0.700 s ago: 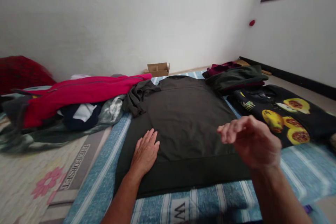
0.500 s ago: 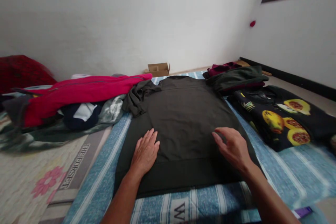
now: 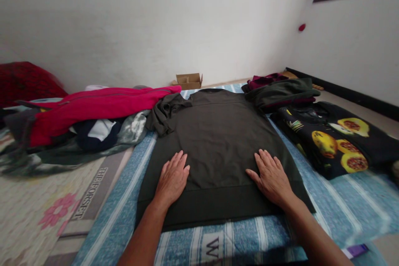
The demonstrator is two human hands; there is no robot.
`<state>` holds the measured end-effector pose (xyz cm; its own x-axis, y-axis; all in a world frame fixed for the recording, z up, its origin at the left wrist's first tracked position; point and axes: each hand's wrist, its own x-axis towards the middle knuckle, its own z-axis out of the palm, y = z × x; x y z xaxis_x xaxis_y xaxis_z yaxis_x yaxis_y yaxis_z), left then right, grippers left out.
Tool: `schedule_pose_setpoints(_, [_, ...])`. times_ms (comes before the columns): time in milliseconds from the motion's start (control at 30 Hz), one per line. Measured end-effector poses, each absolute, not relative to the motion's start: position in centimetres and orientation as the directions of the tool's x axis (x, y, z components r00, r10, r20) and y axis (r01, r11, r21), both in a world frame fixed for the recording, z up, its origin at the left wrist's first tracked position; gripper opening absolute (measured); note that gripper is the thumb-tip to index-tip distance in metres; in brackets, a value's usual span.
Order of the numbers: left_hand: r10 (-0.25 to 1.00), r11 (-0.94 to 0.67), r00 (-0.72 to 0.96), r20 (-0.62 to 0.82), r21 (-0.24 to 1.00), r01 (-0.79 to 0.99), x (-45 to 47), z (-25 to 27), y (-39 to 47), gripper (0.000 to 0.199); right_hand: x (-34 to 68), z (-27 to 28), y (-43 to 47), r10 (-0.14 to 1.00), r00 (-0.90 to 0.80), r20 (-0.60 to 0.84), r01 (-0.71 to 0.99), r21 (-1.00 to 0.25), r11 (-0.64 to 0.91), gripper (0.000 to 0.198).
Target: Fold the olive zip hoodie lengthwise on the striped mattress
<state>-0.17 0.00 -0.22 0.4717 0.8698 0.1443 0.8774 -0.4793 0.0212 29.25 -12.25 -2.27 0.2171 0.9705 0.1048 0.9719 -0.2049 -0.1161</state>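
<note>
A dark olive shirt [image 3: 218, 145] lies spread out, its hem toward me and its collar at the far end. Its left sleeve [image 3: 166, 114] is bunched beside the shoulder. My left hand [image 3: 173, 178] rests flat on the lower left of the cloth with fingers stretched. On the lower right, my right hand [image 3: 272, 176] also lies flat, thumb and fingers apart. Neither hand grips the fabric. The right sleeve is hard to make out next to a folded dark green garment [image 3: 286, 91].
Left of the shirt is a heap of clothes with a bright pink garment [image 3: 102, 106] on top. A black fruit-print garment [image 3: 324, 141] lies folded at right. Beneath is a blue striped cloth [image 3: 121, 203]. An open cardboard box [image 3: 189, 81] sits by the wall.
My right hand has flattened from a curled, raised pose onto the shirt, its fingers now spread. My left hand stays in place.
</note>
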Motion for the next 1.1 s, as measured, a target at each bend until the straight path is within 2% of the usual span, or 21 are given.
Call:
schedule_pose_setpoints(467, [0.888,-0.455,0.452,0.089,0.016,0.891,0.1,0.4,-0.1,0.047,28.9,-1.6,-12.2,0.968,0.241,0.069,0.965,-0.125,-0.231,0.057])
schedule_pose_setpoints(1100, [0.865,-0.478,0.467,0.183,0.019,0.878,-0.6,-0.4,0.7,0.046,28.8,-1.1,-11.8,0.967,0.249,0.046,0.960,-0.145,-0.240,0.051])
